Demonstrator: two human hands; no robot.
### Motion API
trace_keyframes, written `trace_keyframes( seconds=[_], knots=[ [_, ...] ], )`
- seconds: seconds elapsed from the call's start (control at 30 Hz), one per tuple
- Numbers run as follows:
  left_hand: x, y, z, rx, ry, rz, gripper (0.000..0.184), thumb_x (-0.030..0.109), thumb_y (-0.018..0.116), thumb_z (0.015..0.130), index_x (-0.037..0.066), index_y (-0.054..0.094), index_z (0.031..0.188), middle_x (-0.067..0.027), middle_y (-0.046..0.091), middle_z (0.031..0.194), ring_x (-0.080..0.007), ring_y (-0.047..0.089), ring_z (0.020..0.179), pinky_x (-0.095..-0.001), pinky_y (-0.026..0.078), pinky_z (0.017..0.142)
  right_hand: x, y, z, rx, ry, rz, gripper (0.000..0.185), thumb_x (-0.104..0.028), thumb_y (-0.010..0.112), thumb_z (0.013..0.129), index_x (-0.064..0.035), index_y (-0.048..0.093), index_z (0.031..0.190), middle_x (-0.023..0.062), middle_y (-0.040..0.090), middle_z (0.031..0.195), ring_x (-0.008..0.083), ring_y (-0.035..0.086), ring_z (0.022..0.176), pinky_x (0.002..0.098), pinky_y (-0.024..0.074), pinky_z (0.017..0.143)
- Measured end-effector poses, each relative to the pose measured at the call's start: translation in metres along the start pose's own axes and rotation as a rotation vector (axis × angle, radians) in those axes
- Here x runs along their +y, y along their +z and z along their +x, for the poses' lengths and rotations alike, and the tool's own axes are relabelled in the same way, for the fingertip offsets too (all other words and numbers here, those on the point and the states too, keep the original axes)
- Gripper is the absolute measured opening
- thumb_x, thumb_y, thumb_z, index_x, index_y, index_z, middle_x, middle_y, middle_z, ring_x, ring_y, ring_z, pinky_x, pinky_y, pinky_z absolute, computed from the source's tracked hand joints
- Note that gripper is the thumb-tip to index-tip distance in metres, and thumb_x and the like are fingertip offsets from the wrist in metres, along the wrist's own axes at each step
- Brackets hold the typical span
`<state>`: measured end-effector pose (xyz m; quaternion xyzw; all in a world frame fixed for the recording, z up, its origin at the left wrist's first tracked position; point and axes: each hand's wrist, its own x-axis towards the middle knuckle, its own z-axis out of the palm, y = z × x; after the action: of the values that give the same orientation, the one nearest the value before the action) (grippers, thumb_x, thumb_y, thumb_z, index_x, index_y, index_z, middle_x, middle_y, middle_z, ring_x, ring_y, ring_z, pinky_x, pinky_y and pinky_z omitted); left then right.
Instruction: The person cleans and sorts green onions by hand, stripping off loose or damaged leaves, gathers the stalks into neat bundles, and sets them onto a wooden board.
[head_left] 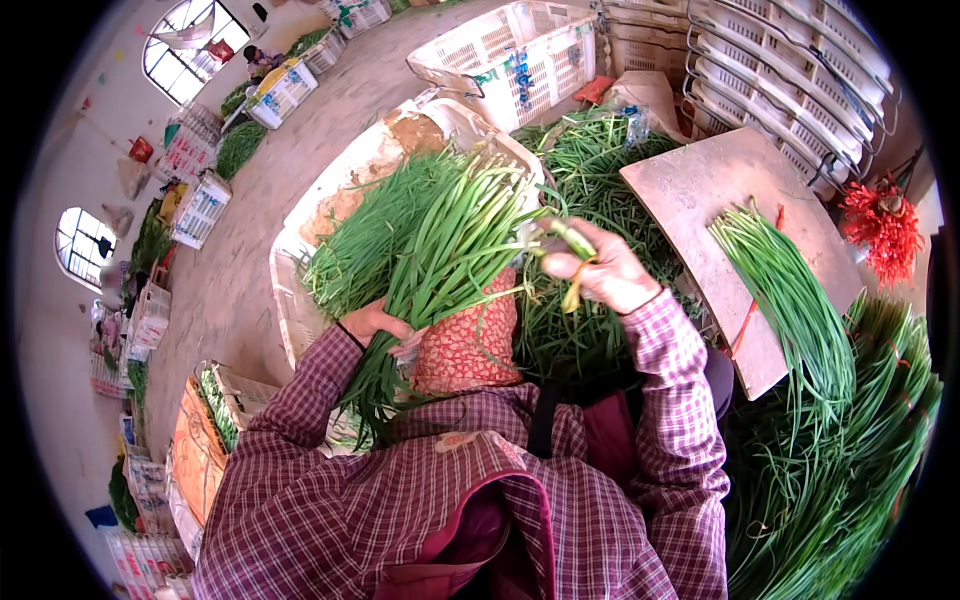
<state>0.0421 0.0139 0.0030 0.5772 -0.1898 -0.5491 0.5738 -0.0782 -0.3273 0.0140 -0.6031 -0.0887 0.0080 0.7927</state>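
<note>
Left hand (377, 326) curls round the greens (440, 235), best held lightly; at three o'clock, right hand (615, 272) tightly pinches perhaps a stalk (574, 240).

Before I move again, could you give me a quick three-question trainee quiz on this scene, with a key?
1. True or false: the bare left hand holds a bunch of long green leafy stalks.
2. What lies partly on the flat pinkish board?
A) a glass bottle
B) a sheaf of slim green leaves
C) a woven basket
3. Fill in: the white slatted plastic crates at the upper right of the picture stand in a ____.

Key: 1. True. 2. B. 3. Stack.
</note>
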Motion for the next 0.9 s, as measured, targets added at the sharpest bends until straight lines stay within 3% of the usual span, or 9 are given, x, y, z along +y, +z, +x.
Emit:
trace_keyframes(
  seconds=[0.03, 0.17, 0.4, 0.53, 0.57, 0.63, 0.73, 0.87, 0.9],
  knots=[
    [0.001, 0.002, 0.001, 0.0, 0.0, 0.002, 0.046, 0.004, 0.064, 0.066, -0.006, 0.05, 0.109, -0.0116, 0.055, 0.066, -0.0165, 0.047, 0.041, -0.0302, 0.039, 0.038, 0.004, 0.011, 0.002, 0.047, 0.047, -0.027, 0.047, -0.018, 0.072, 0.081, -0.004, 0.054, 0.122, 0.0012, 0.063, 0.088, 0.0066, 0.054, 0.068, 0.0214, 0.0449, 0.062],
    [0.005, 0.01, 0.003, -0.009, 0.029, -0.017, 0.051, 0.003, 0.064, 0.067, -0.004, 0.047, 0.114, -0.0111, 0.054, 0.067, -0.0161, 0.047, 0.042, -0.0299, 0.038, 0.038, 0.012, 0.005, 0.009, 0.137, 0.026, -0.181, 0.023, -0.019, 0.07, 0.083, -0.0033, 0.069, 0.099, -0.0002, 0.063, 0.067, 0.006, 0.052, 0.06, 0.0248, 0.0444, 0.058],
    [0.002, 0.007, -0.001, -0.007, 0.037, -0.041, 0.04, 0.004, 0.062, 0.068, -0.004, 0.052, 0.106, -0.01, 0.054, 0.066, -0.0157, 0.046, 0.041, -0.0303, 0.037, 0.039, 0.009, -0.05, -0.006, 0.391, -0.285, -0.074, 0.018, -0.016, 0.064, 0.087, -0.003, 0.068, 0.098, 0.0049, 0.067, 0.08, 0.0082, 0.053, 0.054, 0.0231, 0.0434, 0.047],
    [0.001, 0.005, -0.002, -0.06, 0.062, -0.017, 0.031, 0.008, 0.06, 0.072, -0.003, 0.053, 0.101, -0.0087, 0.054, 0.07, -0.0154, 0.045, 0.042, -0.0306, 0.036, 0.041, 0.007, -0.034, -0.012, 0.434, 0.141, -0.479, 0.04, -0.03, 0.065, 0.087, -0.0028, 0.06, 0.116, 0.0051, 0.067, 0.086, 0.0051, 0.056, 0.07, 0.0241, 0.047, 0.06],
    [0.003, 0.008, 0.001, -0.061, 0.079, -0.031, 0.03, 0.01, 0.059, 0.074, -0.002, 0.053, 0.101, -0.0082, 0.054, 0.071, -0.0152, 0.046, 0.042, -0.0305, 0.036, 0.041, 0.003, -0.021, -0.013, 0.335, 0.0, -0.466, 0.044, -0.032, 0.065, 0.086, -0.0033, 0.058, 0.119, 0.0082, 0.066, 0.092, 0.0081, 0.057, 0.074, 0.0236, 0.0484, 0.06],
    [0.001, 0.009, 0.004, -0.098, 0.125, -0.047, 0.031, 0.012, 0.059, 0.076, -0.002, 0.052, 0.103, -0.007, 0.055, 0.072, -0.0152, 0.046, 0.043, -0.0311, 0.035, 0.041, 0.041, -0.007, -0.001, 0.33, -0.037, -0.124, 0.044, -0.024, 0.066, 0.086, -0.005, 0.054, 0.124, 0.0088, 0.065, 0.101, 0.0129, 0.06, 0.076, 0.0244, 0.0514, 0.067],
    [0.006, 0.018, 0.008, -0.106, 0.134, -0.128, 0.037, 0.013, 0.06, 0.079, -0.001, 0.048, 0.111, -0.0051, 0.053, 0.072, -0.0146, 0.046, 0.044, -0.0308, 0.035, 0.042, 0.031, 0.046, 0.0, 0.31, 0.241, 0.235, 0.056, -0.009, 0.07, 0.079, -0.0078, 0.047, 0.13, 0.0072, 0.062, 0.11, 0.0144, 0.059, 0.092, 0.0238, 0.052, 0.077],
    [0.006, 0.021, 0.012, -0.108, 0.115, -0.144, 0.037, 0.014, 0.06, 0.079, -0.001, 0.048, 0.111, -0.0045, 0.051, 0.071, -0.014, 0.046, 0.044, -0.0304, 0.036, 0.043, 0.044, 0.074, 0.008, 0.221, 0.353, 0.325, 0.03, 0.001, 0.061, 0.082, -0.0022, 0.058, 0.112, 0.0158, 0.064, 0.102, 0.0245, 0.061, 0.09, 0.0283, 0.0553, 0.077],
    [0.006, 0.02, 0.012, -0.105, 0.12, -0.139, 0.036, 0.014, 0.06, 0.079, -0.001, 0.048, 0.11, -0.0044, 0.051, 0.071, -0.014, 0.046, 0.044, -0.0307, 0.035, 0.043, 0.048, 0.07, 0.007, 0.21, 0.339, 0.352, 0.026, -0.001, 0.061, 0.083, -0.0019, 0.059, 0.109, 0.0162, 0.064, 0.101, 0.0208, 0.061, 0.085, 0.0256, 0.0527, 0.07]
  ],
)
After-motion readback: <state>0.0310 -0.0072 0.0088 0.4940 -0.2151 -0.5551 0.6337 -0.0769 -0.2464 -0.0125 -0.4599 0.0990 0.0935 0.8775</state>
